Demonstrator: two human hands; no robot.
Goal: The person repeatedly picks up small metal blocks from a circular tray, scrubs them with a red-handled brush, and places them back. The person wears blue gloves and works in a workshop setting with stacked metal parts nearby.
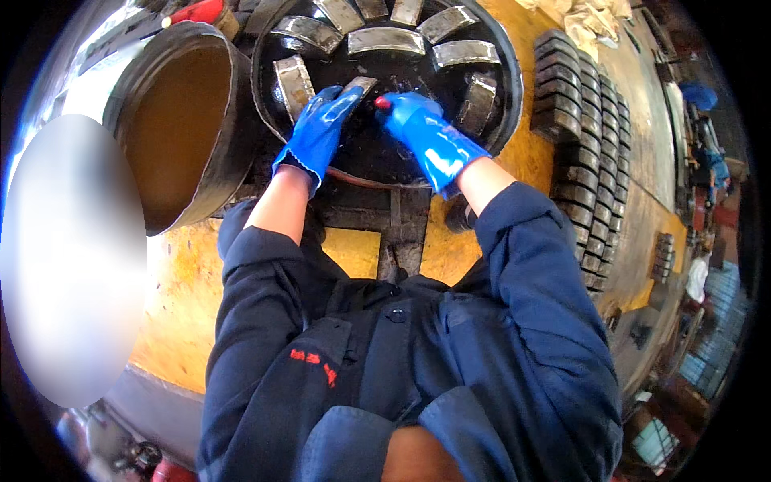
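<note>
Both my hands wear glossy blue rubber gloves and work over a round black tub (514, 104) with dark, wet contents. My left hand (323, 128) is closed on a curved metal block (363, 83), near the tub's middle. Just to its right, my right hand (426, 132) is closed around a small tool with a red end (383, 103); the rest of that tool is hidden by the glove. Several similar arc-shaped blocks ring the tub, among them a wet block (386, 40) at the far side and an upright block (294, 87) beside my left hand.
A large metal drum (233, 120) of brown liquid stands at the left, with a red object (197, 12) behind it. Long stacks of dark curved blocks (578, 161) line the yellow floor (514, 24) at the right. A pale cloth (590, 20) lies at the far right.
</note>
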